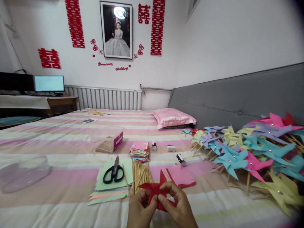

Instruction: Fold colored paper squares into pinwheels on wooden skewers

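Both my hands meet low in the middle of the view around a folded red paper pinwheel [155, 190]. My left hand [139, 207] pinches its left side with closed fingers. My right hand [178, 205] grips its right side, thumb and fingers pressed onto the paper. Just beyond the hands lies a bundle of wooden sticks [140, 174]. A black pair of scissors [114, 172] rests on green paper sheets [106, 186] to the left. Red paper squares [180, 175] lie to the right.
Several finished paper pinwheels [251, 148] are heaped at the right against a grey headboard [237, 95]. On the striped bedsheet [59, 142] sit a stack of coloured paper [139, 151], a stapler [180, 159], a small box [111, 141], a clear plastic tub [22, 172] and a pink pillow [173, 117].
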`<state>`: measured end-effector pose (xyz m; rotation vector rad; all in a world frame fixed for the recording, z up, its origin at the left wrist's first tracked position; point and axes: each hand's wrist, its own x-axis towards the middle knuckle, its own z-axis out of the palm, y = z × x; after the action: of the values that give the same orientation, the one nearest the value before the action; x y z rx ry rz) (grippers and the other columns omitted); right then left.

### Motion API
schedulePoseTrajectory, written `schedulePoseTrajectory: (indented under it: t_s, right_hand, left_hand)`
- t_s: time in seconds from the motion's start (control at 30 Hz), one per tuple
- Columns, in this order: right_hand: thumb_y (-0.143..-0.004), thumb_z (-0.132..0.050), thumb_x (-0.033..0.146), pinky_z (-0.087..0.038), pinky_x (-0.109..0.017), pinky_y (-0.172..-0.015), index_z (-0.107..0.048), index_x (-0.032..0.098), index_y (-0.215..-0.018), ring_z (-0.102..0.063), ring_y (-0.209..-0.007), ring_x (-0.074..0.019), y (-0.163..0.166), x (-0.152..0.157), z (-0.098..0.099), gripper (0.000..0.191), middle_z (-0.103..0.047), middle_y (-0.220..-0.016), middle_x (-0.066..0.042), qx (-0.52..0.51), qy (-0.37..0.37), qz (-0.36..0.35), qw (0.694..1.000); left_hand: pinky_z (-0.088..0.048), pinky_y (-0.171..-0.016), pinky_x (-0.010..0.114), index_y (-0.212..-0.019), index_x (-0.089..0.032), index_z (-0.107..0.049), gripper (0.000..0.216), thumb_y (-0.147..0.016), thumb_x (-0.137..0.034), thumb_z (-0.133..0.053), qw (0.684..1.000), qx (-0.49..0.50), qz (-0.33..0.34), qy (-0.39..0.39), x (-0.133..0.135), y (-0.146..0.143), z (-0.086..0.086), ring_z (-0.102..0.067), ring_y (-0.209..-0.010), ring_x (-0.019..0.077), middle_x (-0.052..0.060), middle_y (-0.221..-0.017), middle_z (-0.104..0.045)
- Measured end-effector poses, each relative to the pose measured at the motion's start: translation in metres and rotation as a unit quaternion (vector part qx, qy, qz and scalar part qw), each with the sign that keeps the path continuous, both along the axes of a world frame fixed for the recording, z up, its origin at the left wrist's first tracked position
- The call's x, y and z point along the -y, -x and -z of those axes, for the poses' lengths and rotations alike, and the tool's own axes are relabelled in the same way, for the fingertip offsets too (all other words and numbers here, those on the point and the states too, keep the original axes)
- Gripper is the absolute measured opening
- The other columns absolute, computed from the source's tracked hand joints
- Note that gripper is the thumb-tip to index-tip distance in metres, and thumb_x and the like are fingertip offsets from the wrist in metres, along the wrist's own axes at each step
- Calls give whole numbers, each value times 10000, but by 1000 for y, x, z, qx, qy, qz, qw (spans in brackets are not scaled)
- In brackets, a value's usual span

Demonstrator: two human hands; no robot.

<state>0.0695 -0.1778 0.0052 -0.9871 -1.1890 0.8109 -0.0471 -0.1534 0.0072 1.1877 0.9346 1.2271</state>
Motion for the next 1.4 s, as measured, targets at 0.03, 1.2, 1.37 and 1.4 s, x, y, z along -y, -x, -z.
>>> schedulePoseTrajectory:
  t_s: [0.03, 1.2, 1.37, 1.4]
  right_hand:
    - [-690, -628, 366, -480, -286, -641, -554, 182, -860, -611, -703, -194, 1, 0, 0, 261, -639, -747, -43, -20, 5, -7, 1000]
    - [-739, -604, 379, -488, -358, -749, -670, 116, -863, -630, -819, -250, -7, -3, 4, 298, -698, -868, -118, 9, 42, -79, 996]
    - [-718, -624, 387, -492, -364, -717, -669, 106, -826, -630, -773, -248, -6, -3, 5, 305, -694, -805, -116, -3, 50, -59, 997]
    - [-713, -630, 383, -491, -362, -718, -665, 104, -827, -629, -774, -246, -6, -3, 6, 304, -693, -810, -118, -9, 57, -55, 997]
  left_hand:
    - [-376, -491, 199, -534, -126, -593, 133, -568, -204, -696, 1000, 13, 5, 2, 1, 0, -1, -513, -493, 117, -4, -494, -587]
    - [-356, -423, 171, -566, -140, -680, 44, -525, -143, -695, 1000, 3, -5, 23, 4, -2, -5, -427, -397, 68, -39, -431, -558]
    - [-328, -414, 172, -507, -135, -624, 87, -529, -168, -701, 999, 25, -36, 12, 6, -7, -2, -401, -385, 62, -42, -415, -538]
    - [-323, -415, 171, -494, -135, -610, 109, -533, -179, -702, 998, 31, -46, 9, 7, -7, -1, -399, -386, 61, -43, -412, -532]
